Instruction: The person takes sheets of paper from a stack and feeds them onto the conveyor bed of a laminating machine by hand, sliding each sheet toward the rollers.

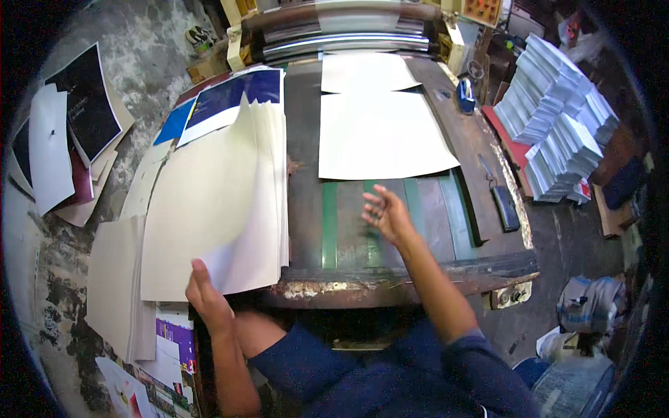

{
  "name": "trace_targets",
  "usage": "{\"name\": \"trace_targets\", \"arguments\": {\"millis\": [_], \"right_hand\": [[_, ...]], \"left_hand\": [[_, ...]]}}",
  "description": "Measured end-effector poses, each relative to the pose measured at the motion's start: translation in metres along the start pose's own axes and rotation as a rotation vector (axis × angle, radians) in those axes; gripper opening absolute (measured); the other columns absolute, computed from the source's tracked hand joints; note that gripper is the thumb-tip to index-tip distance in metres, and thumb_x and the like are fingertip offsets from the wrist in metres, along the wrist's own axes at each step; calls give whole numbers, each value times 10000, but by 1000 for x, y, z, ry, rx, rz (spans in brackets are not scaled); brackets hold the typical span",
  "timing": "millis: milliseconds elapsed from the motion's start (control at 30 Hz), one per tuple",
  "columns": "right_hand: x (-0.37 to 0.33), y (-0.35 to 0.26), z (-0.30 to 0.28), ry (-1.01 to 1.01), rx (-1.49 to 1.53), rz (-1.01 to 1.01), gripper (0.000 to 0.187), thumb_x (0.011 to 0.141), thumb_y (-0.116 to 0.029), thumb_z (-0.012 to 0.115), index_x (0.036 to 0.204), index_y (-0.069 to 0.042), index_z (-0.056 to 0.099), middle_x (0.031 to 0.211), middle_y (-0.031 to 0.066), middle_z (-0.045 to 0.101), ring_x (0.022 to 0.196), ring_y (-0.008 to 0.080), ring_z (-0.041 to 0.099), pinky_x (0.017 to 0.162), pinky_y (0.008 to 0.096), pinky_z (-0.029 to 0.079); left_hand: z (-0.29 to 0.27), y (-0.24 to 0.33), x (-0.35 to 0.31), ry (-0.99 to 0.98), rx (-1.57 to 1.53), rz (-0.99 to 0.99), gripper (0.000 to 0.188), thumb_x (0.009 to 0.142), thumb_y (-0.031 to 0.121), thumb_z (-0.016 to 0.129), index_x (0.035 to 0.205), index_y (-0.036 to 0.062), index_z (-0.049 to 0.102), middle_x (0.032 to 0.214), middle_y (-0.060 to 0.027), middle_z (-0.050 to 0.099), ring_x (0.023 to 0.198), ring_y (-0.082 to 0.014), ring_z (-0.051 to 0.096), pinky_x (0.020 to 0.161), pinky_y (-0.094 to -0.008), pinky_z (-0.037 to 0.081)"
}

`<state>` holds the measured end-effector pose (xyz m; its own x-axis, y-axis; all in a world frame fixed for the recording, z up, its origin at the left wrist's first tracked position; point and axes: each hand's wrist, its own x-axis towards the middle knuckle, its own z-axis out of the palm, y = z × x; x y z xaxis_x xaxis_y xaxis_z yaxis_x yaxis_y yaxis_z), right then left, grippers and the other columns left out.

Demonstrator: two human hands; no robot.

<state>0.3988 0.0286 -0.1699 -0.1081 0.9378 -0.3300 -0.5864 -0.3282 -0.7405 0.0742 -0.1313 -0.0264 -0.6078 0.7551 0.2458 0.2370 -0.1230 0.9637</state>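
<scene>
My left hand (209,299) is closed on the near edge of a large cream paper sheet (195,188). The sheet curls up along its right side, off the stack of similar sheets (268,209) beneath it. Blur softens the sheet's lower corner. Over the worktable (303,237), my right hand (388,216) hovers with fingers apart and nothing in them. Just beyond it lies a white sheet (380,136), its right edge slightly curled. Another white sheet (366,72) lies farther back, in front of the rollers (345,43).
A second paper stack (115,279) stands at the left. Dark blue printed sheets (240,94) lie at the stack's far end. To the right are a tape dispenser (465,96), a dark oblong case (505,209) and tall piles of white paper (550,104). Loose dark sheets (83,104) rest far left.
</scene>
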Motion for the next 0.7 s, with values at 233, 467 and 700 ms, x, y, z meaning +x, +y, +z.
{"name": "trace_targets", "arguments": {"millis": [233,467,700], "right_hand": [[-117,-36,28,-594,-136,139,703,873,-489,597,1296,53,455,1057,183,623,956,238,619,756,391,539],[-191,14,-12,-188,-155,261,400,945,-325,548,1108,38,512,828,110,594,661,178,591,606,319,525],[-230,94,-38,16,90,380,414,947,-349,553,1183,-26,444,903,98,529,707,171,547,698,413,523]], "left_hand": [[13,8,-38,-810,-19,753,345,994,396,431,919,190,698,805,-35,730,1001,-228,679,1119,-580,150],[6,28,-24,-777,598,686,672,738,610,658,1196,119,636,1326,-102,561,1333,-374,399,1114,-588,159],[-5,-3,1,-661,452,481,409,822,355,708,1119,75,675,1169,-95,662,1242,-320,523,1077,-480,320]]}}
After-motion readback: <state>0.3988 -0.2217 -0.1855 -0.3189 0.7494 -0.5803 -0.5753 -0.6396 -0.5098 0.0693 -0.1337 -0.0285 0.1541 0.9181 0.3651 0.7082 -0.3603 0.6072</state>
